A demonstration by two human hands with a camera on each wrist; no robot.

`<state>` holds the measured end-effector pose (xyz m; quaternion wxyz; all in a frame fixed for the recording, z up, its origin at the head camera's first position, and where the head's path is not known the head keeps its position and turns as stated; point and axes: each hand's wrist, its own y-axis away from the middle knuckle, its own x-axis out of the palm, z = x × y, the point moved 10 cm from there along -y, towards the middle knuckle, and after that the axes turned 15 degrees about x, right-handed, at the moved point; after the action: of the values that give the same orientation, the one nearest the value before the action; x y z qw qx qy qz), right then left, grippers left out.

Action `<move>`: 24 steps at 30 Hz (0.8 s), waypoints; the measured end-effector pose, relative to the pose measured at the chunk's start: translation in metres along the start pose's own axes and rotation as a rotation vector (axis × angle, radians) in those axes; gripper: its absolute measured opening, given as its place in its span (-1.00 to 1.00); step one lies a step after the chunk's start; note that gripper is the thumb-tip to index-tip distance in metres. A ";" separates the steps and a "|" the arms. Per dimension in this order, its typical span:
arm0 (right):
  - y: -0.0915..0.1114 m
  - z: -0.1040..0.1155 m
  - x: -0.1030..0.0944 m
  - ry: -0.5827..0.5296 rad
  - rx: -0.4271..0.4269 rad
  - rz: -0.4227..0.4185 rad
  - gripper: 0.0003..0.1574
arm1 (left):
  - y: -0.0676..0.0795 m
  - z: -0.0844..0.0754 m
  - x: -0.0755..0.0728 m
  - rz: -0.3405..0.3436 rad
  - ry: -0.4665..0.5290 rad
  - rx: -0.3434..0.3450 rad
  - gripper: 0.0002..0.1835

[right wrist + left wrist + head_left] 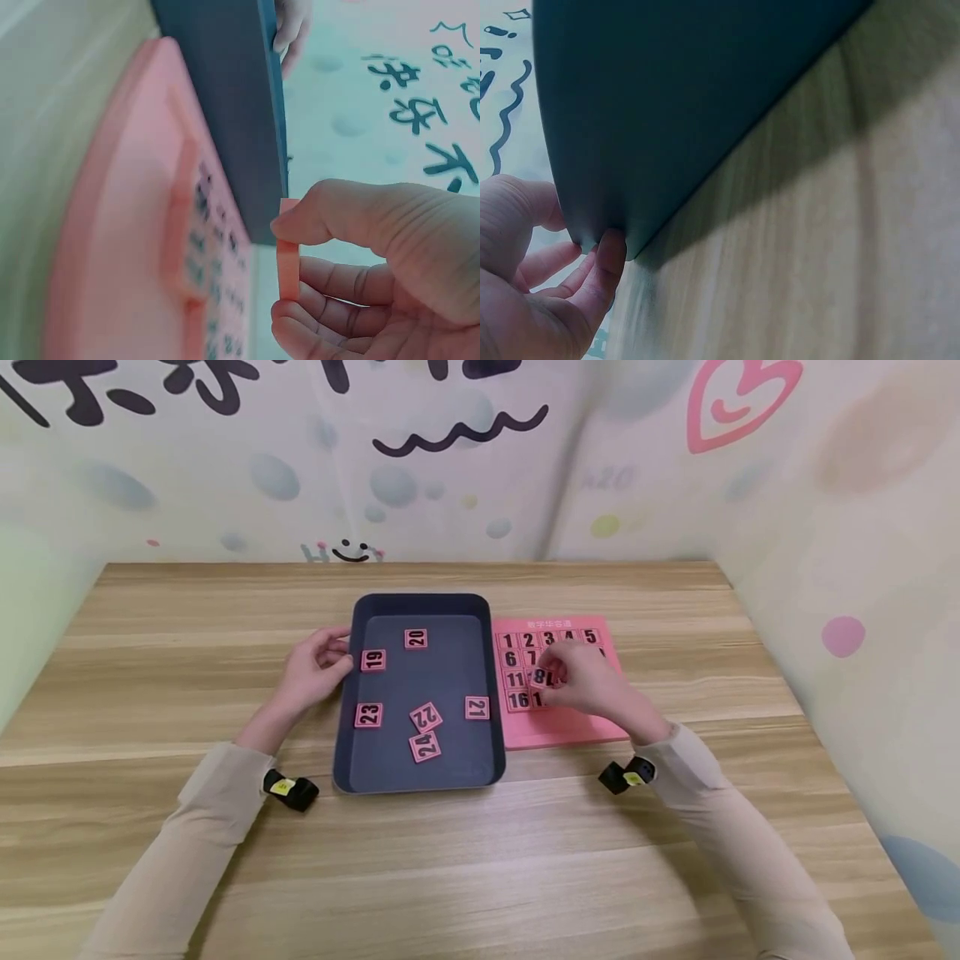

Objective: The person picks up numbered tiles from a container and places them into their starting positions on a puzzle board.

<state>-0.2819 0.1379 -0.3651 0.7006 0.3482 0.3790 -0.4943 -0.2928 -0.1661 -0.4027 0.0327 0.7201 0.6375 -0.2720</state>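
Note:
My left hand (pixel 318 664) is at the left side of a dark grey tray (pixel 420 781), its thumb at the rim and fingertips against the outer wall. Inside the tray lie several pink number tiles, among them 19 (pixel 373 660), 20 (pixel 416 638) and 24 (pixel 424 746). My right hand (pixel 581 677) pinches a pink number tile (pixel 288 251) between thumb and fingers, above a pink number puzzle board (pixel 555 731). An 8 shows on that tile in the head view. Rows of numbered tiles fill the board's upper part, some hidden under the hand.
The board lies right against the tray's right side, on a wood-grain table (pixel 450 877). A white wall (pixel 450 502) with drawings rises behind the table's far edge, and another wall stands at the right. Each wrist wears a small black camera (pixel 292 789).

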 end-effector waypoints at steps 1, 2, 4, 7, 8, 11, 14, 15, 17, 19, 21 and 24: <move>0.001 -0.005 0.000 -0.005 0.009 -0.004 -0.67 | 0.000 0.000 0.000 -0.002 0.002 0.001 -0.51; 0.002 -0.010 0.000 -0.014 0.019 -0.006 -0.67 | 0.001 0.000 -0.001 -0.005 0.004 0.002 -0.51; 0.003 -0.018 0.001 -0.027 0.034 -0.013 -0.66 | 0.001 0.000 -0.002 -0.009 0.003 0.005 -0.52; 0.004 -0.029 0.004 -0.050 0.068 -0.004 -0.64 | 0.002 0.000 -0.001 -0.007 0.002 0.006 -0.52; 0.004 -0.032 0.005 -0.056 0.081 0.001 -0.63 | 0.002 0.001 -0.001 -0.006 0.002 0.006 -0.51; 0.007 -0.039 0.007 -0.063 0.106 0.015 -0.64 | 0.001 0.002 0.000 0.002 -0.001 0.003 -0.51; 0.012 -0.045 0.007 -0.054 0.136 0.012 -0.66 | 0.001 0.002 0.001 0.002 0.000 0.000 -0.51; 0.014 -0.047 0.007 -0.051 0.144 0.011 -0.66 | 0.001 0.002 0.001 0.002 0.001 0.003 -0.51; 0.018 -0.051 0.008 -0.042 0.166 0.009 -0.64 | 0.001 0.002 0.000 -0.003 0.004 0.004 -0.52; 0.021 -0.055 0.009 -0.036 0.197 0.014 -0.61 | 0.001 0.001 0.000 -0.007 0.010 0.005 -0.52; 0.023 -0.058 0.011 -0.027 0.225 0.018 -0.57 | 0.000 0.001 -0.001 -0.008 0.010 0.009 -0.52; 0.025 -0.063 0.013 -0.015 0.267 0.016 -0.55 | 0.000 0.002 0.000 -0.001 0.004 0.006 -0.52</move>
<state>-0.2669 0.1937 -0.4037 0.6548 0.4377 0.3015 -0.5374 -0.2934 -0.1666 -0.4041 0.0291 0.7203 0.6372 -0.2726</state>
